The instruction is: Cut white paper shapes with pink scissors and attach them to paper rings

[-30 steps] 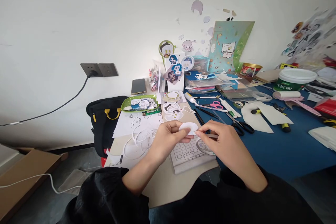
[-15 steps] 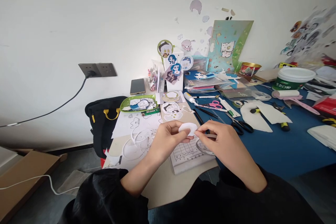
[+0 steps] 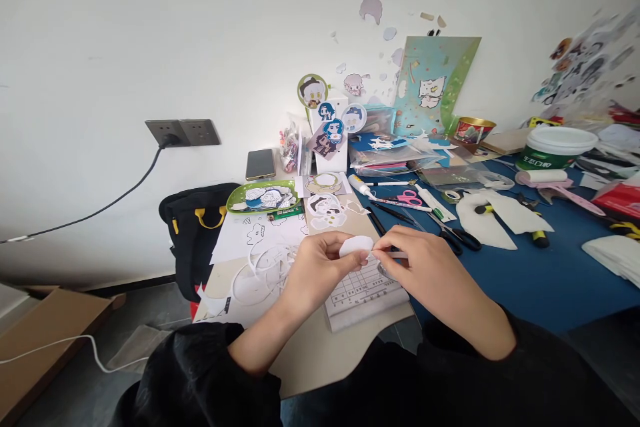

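Observation:
A small rounded white paper piece (image 3: 356,245) is pinched between the thumb and fingers of my left hand (image 3: 323,263). My right hand (image 3: 423,260) is closed at the right edge of that piece, its thumb and forefinger pressed together on a thin pale strip (image 3: 397,255). The fingertips of both hands nearly meet. Below them lies a pad of printed forms (image 3: 363,293). Curled white paper offcuts (image 3: 265,273) lie left of my left hand.
A green tray (image 3: 235,199) of cutouts stands behind the offcuts. Black scissors (image 3: 463,239), pink scissors (image 3: 410,197), a glue bottle (image 3: 360,185) and white sheets (image 3: 487,220) lie to the right. A white-lidded tub (image 3: 557,147) stands at the back right.
The white piece has tilted and turned slightly, and my left thumb has moved a little to the right along it. The view has shifted slightly.

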Action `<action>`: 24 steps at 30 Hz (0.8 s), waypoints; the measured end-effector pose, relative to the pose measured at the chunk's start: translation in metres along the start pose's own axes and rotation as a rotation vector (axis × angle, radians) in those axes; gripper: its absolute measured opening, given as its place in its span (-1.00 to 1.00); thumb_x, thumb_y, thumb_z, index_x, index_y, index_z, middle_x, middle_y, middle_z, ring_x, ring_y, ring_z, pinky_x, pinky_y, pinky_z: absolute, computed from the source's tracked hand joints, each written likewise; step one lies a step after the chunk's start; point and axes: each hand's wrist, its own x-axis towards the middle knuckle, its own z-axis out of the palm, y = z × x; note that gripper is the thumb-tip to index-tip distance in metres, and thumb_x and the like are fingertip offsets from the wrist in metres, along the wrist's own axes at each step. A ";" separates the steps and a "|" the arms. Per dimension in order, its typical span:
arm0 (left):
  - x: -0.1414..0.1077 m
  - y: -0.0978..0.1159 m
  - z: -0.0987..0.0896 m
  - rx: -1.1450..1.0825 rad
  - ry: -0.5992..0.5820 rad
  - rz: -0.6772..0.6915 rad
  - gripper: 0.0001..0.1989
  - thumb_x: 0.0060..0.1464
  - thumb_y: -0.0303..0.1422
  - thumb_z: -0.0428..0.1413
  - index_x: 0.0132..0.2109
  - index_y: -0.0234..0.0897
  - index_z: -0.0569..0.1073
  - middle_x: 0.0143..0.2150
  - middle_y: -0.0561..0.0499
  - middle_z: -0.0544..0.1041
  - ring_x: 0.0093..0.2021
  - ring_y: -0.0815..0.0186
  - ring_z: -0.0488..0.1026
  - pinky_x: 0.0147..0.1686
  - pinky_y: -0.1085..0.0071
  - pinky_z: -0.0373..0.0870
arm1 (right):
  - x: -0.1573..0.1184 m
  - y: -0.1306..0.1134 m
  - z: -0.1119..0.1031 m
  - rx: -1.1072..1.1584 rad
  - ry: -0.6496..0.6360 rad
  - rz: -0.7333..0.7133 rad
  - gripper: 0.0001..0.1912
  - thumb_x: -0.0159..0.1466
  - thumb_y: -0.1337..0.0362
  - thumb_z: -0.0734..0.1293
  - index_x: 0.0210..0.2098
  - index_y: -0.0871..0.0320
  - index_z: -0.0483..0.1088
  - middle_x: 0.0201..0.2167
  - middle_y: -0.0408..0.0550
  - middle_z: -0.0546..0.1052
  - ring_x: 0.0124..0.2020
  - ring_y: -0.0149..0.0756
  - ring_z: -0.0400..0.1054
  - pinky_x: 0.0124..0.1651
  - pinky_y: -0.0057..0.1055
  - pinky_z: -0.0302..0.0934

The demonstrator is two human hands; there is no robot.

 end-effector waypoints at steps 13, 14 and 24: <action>0.000 -0.003 0.000 0.154 0.021 0.136 -0.81 -0.07 -0.35 0.24 -0.26 -0.31 0.56 -0.30 -0.05 0.62 -0.26 0.20 0.52 -0.27 0.40 0.42 | 0.000 -0.003 0.010 -0.082 0.076 -0.056 -0.79 0.27 0.40 0.21 -0.43 0.15 0.44 -0.43 -0.14 0.48 -0.56 -0.39 0.29 -0.46 -0.41 0.11; -0.001 -0.003 0.001 0.188 0.031 0.144 -0.82 -0.06 -0.35 0.23 -0.26 -0.31 0.57 -0.30 -0.04 0.62 -0.28 0.21 0.52 -0.30 0.41 0.41 | 0.000 -0.003 0.010 -0.066 0.068 -0.049 -0.80 0.27 0.41 0.21 -0.42 0.14 0.44 -0.43 -0.15 0.48 -0.57 -0.40 0.29 -0.46 -0.42 0.11; -0.002 -0.003 0.000 0.262 0.075 0.182 -0.86 -0.04 -0.35 0.21 -0.29 -0.29 0.57 -0.35 -0.01 0.62 -0.35 0.24 0.51 -0.38 0.44 0.38 | 0.000 -0.007 0.021 -0.160 0.165 -0.039 -0.79 0.25 0.40 0.24 -0.42 0.15 0.49 -0.44 -0.11 0.52 -0.49 -0.29 0.39 -0.49 -0.40 0.10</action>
